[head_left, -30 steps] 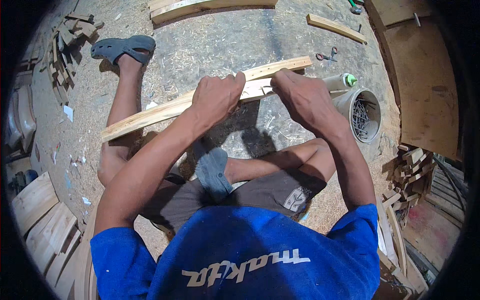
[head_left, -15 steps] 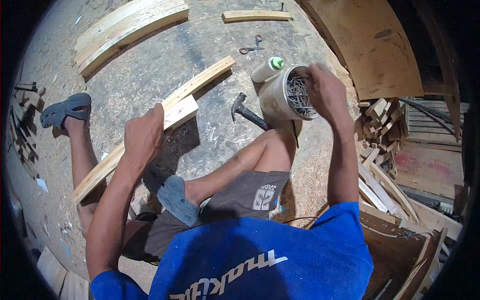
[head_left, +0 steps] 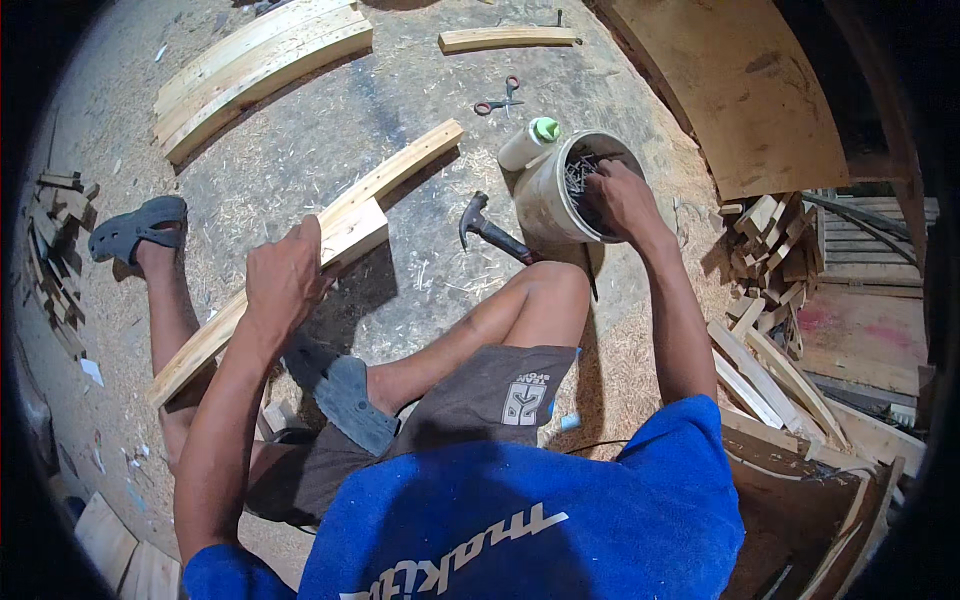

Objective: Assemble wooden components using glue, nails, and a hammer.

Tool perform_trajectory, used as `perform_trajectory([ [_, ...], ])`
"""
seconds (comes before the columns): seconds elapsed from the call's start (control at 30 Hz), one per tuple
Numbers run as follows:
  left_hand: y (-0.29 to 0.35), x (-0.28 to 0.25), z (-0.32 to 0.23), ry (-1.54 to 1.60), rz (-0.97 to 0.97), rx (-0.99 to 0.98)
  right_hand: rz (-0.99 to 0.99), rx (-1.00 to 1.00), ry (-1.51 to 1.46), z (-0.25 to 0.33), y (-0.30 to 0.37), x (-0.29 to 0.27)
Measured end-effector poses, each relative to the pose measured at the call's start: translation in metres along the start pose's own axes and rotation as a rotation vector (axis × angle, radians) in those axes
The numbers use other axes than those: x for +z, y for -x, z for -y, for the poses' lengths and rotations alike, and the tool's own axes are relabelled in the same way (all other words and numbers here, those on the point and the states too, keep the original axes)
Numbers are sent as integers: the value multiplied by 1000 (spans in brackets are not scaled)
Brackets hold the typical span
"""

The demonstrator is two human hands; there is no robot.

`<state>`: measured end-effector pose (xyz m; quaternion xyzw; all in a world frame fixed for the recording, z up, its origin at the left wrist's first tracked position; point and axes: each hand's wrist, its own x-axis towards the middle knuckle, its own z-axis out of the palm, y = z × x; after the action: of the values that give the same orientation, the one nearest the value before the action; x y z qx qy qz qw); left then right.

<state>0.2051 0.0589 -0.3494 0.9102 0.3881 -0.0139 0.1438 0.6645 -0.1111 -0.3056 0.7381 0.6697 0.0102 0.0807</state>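
Observation:
My left hand is closed around a long pale wooden strip and the short, thicker wood block lying against it. The strip slants from over my lower leg up toward the middle of the floor. My right hand reaches over the rim into a dirty white bucket with many nails inside. Its fingertips are down among the nails and hidden, so what they hold does not show. A claw hammer lies on the floor between the wood and the bucket, near my knee.
Beside the bucket lies a white bottle with a green cap. Scissors and another wooden piece lie farther off. Boards rest at the far left, scrap wood is heaped at right, and a plywood sheet stands behind it.
My right hand has moved from the bucket's right rim down and left into the nails. My left hand keeps its grip on the wood.

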Motion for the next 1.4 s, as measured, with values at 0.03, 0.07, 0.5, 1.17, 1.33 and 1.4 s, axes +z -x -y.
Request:
perform_trajectory([
  [0.03,0,1,1,0,0,-8,-58,-54,-16,3,1,-6],
  [0.07,0,2,1,8,-3,4,-95,37,-219,7,1,-13],
  [0.5,4,14,14,31,-149,109,-297,12,-1434,216,-40,-54],
  [1.17,5,9,11,71,-123,120,-387,-333,-985,257,-66,-25],
  [1.33,4,7,11,84,-129,113,-414,-374,-960,255,-67,-21],
  [1.4,3,8,11,82,-127,109,-412,-385,-953,257,-66,-23],
])
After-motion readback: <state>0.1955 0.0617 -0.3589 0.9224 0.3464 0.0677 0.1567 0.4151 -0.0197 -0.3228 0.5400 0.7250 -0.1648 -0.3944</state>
